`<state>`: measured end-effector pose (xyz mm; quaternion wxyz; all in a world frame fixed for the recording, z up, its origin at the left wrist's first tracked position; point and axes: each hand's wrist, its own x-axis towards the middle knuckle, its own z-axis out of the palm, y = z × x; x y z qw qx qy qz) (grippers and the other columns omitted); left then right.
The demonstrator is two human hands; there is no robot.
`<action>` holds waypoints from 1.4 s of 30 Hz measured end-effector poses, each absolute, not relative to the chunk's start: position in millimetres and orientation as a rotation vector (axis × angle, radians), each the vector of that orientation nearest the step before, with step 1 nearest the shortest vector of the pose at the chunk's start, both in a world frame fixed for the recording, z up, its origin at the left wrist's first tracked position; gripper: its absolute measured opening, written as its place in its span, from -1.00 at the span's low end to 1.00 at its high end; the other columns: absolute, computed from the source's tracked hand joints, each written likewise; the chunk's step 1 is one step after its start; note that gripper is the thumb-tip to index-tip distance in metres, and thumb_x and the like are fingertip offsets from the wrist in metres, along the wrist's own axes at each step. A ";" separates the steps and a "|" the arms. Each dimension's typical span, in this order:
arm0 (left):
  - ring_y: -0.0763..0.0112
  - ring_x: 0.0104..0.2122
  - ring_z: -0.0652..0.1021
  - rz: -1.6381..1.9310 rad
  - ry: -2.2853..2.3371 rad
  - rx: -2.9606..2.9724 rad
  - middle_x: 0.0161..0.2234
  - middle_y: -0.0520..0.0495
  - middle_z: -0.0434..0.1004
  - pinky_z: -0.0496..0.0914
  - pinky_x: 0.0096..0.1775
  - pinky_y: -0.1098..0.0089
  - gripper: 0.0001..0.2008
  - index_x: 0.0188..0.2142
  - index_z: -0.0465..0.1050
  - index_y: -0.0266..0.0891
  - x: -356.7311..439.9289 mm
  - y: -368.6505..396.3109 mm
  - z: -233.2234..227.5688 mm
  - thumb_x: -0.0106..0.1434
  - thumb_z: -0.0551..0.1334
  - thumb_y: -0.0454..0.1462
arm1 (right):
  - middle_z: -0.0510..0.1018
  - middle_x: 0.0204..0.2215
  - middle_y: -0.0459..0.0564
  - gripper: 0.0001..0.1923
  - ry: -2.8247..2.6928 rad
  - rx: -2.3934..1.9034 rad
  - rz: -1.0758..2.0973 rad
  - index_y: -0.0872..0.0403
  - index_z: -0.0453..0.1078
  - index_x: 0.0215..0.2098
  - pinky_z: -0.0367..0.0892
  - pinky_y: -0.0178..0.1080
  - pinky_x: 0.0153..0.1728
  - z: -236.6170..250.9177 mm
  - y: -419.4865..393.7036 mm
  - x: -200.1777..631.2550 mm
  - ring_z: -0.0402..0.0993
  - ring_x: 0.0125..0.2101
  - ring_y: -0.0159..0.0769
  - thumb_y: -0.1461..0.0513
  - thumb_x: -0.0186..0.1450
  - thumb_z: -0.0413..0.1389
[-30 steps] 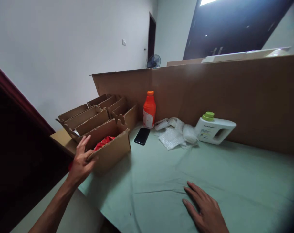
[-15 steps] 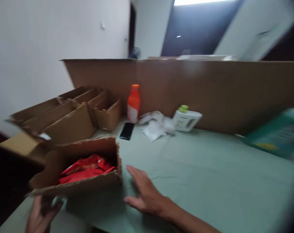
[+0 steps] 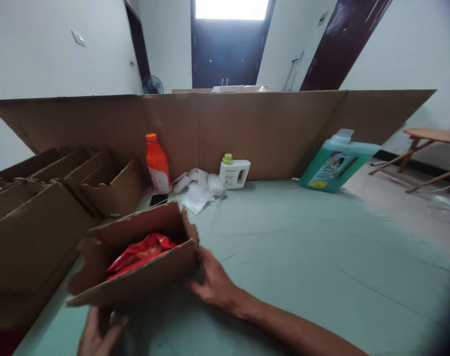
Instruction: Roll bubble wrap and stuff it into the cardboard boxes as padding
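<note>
An open cardboard box (image 3: 151,279) is tilted over the front left of the table, with a crumpled red packet (image 3: 145,253) inside. At its right end, my right hand (image 3: 213,282) presses its fingers against the wall, thumb toward the front. Below the front left corner is my left hand (image 3: 99,333), slightly blurred; its fingertips are hidden beneath the box and its thumb stands out to the side. Both hands grip the box between them. Just behind it lies a black phone (image 3: 158,200), partly covered by the box from this angle.
Several cardboard bins (image 3: 39,212) stand at left. Along a cardboard screen (image 3: 269,133) are an orange bottle (image 3: 157,163), bubble wrap (image 3: 199,193), a white bottle (image 3: 234,173) and a green detergent jug (image 3: 332,165). A green cloth (image 3: 302,237) covers the table. A wooden stool (image 3: 428,136) stands beyond.
The view has swung right, bringing the whole jug and the stool into sight. The box has shifted right across the table and tipped, with my right hand now touching its end.
</note>
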<state>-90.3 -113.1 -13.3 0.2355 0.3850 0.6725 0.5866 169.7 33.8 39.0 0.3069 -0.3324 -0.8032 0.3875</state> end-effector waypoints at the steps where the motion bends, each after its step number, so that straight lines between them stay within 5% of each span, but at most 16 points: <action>1: -0.25 0.13 0.47 1.566 1.789 1.054 0.08 -0.10 0.54 0.36 0.13 -0.28 -0.31 0.20 0.30 0.08 -79.2 -95.3 -11.3 0.09 0.34 0.08 | 0.35 0.21 0.23 -0.14 -2.076 -0.940 0.976 0.06 0.06 0.33 0.23 0.17 0.17 38.0 41.0 187.4 0.31 0.16 0.10 0.16 0.11 0.23; 5: -0.10 0.16 0.45 1.390 1.551 1.270 0.14 -0.27 0.46 0.38 0.16 -0.01 -0.28 0.22 0.25 -0.22 -24.2 -22.4 6.4 0.10 0.31 -0.03 | 0.45 0.12 0.24 -0.29 -1.911 -1.189 0.801 0.11 0.18 0.26 0.34 0.12 0.10 35.6 58.7 253.6 0.42 0.06 0.09 0.13 0.16 0.16; 10: 0.05 0.10 0.50 1.365 1.532 1.396 0.09 -0.23 0.49 0.41 0.10 0.15 -0.37 0.17 0.28 -0.23 21.3 22.0 12.7 0.09 0.23 -0.17 | 0.61 -0.06 0.10 -0.45 -1.974 -1.288 0.761 0.06 0.34 0.15 0.49 -0.06 -0.08 38.2 69.5 320.6 0.58 -0.16 -0.09 0.18 0.17 0.07; 15: -0.03 0.15 0.48 1.386 1.697 1.295 0.08 -0.24 0.52 0.42 0.11 0.12 -0.40 0.15 0.35 -0.22 21.1 15.2 -14.2 0.13 0.27 -0.07 | 0.67 -0.11 0.05 -0.65 -2.097 -1.303 0.490 -0.01 0.55 -0.11 0.49 -0.04 -0.02 60.6 137.6 363.0 0.60 -0.07 -0.06 0.15 0.28 -0.02; 23: -0.12 0.18 0.45 1.204 1.821 1.191 0.06 -0.29 0.55 0.32 0.21 0.00 -0.45 0.03 0.48 -0.21 2.5 8.6 -48.9 0.12 0.32 0.03 | 0.59 0.05 0.18 -0.45 -2.361 -1.237 0.231 0.18 0.32 0.22 0.39 -0.12 0.01 76.5 306.8 265.2 0.56 0.00 -0.05 0.24 0.27 0.13; 27: -0.14 0.15 0.47 1.179 1.847 1.182 -0.01 -0.31 0.59 0.31 0.21 -0.05 -0.48 -0.01 0.49 -0.21 2.7 5.9 -50.9 0.13 0.32 0.03 | 0.65 -0.06 0.15 -0.61 -2.381 -1.269 0.175 0.24 0.39 0.12 0.23 -0.10 0.13 67.7 331.5 230.0 0.54 0.01 -0.12 0.32 0.34 0.04; 33: -0.12 0.14 0.46 1.278 1.828 1.182 0.06 -0.29 0.53 0.28 0.22 -0.09 -0.50 -0.01 0.43 -0.16 13.3 9.1 -38.1 0.10 0.30 -0.01 | 0.60 0.04 0.17 -0.58 -2.220 -1.423 -0.011 0.14 0.45 0.08 0.30 0.01 0.05 84.4 264.0 324.7 0.54 0.01 -0.02 0.32 0.31 -0.03; 37: -0.11 0.08 0.50 1.250 1.820 1.167 0.00 -0.29 0.55 0.35 0.14 -0.08 -0.49 -0.02 0.41 -0.19 16.5 12.1 -20.8 0.08 0.29 -0.01 | 0.66 -0.08 0.13 -0.59 -2.163 -1.490 -0.298 0.06 0.48 0.06 0.33 0.02 -0.03 78.5 161.7 425.9 0.58 -0.11 -0.01 0.22 0.34 -0.07; 42: -0.02 0.01 0.54 1.251 1.750 1.203 -0.09 -0.21 0.58 0.41 0.05 0.08 -0.52 -0.06 0.42 -0.19 18.1 13.1 1.8 0.06 0.29 -0.03 | 0.52 0.13 0.15 -0.48 -2.315 -1.433 -0.323 -0.01 0.29 0.26 0.39 0.03 -0.07 70.7 57.4 452.8 0.51 0.03 0.03 0.13 0.34 0.07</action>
